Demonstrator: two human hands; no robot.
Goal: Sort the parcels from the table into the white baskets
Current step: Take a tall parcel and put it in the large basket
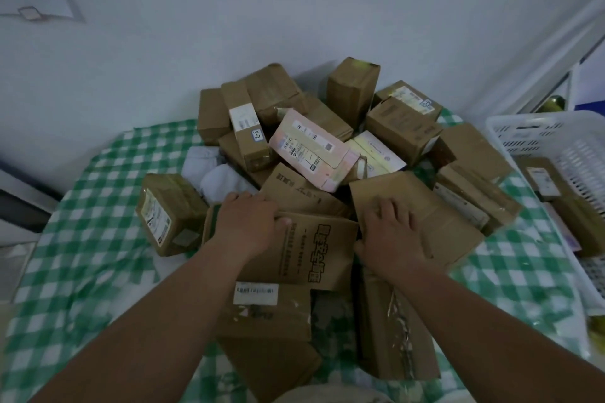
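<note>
Printed cardboard parcel (pixel 314 249) at the near middle of the heap, lying flat and tilted, black characters across its top face. Left hand (pixel 245 222) at its 9 o'clock edge: fingers (pixel 283 221) curled over the far-left corner, gripping the rim, thumb side hidden beneath. Right hand (pixel 393 235) at its 3 o'clock edge, thumb pressed against the side; whether that thumb truly clamps the parcel cannot be told. Right-hand fingers (pixel 389 206) spread flat and loose, resting on the neighbouring plain brown flat parcel (pixel 422 216), not on the printed one.

Likely trouble, as a judgement: lifting with a one-sided grip, so the parcel pivots and slides off toward 6 o'clock. Labelled box (pixel 265 307) tucked under its near edge, prone to being dragged along. Pink-labelled carton (pixel 311 150) perched at 12 o'clock, leaning on the stack, apt to topple into the gap once support goes. Loose brown box (pixel 170 213) at 9 o'clock near the edge of the green checked counter (pixel 98 180), easily knocked off by a sweeping forearm.

White basket (pixel 556 141) at 3 o'clock, already holding a few parcels; reaching across the heap risks clipping boxes on the right.
</note>
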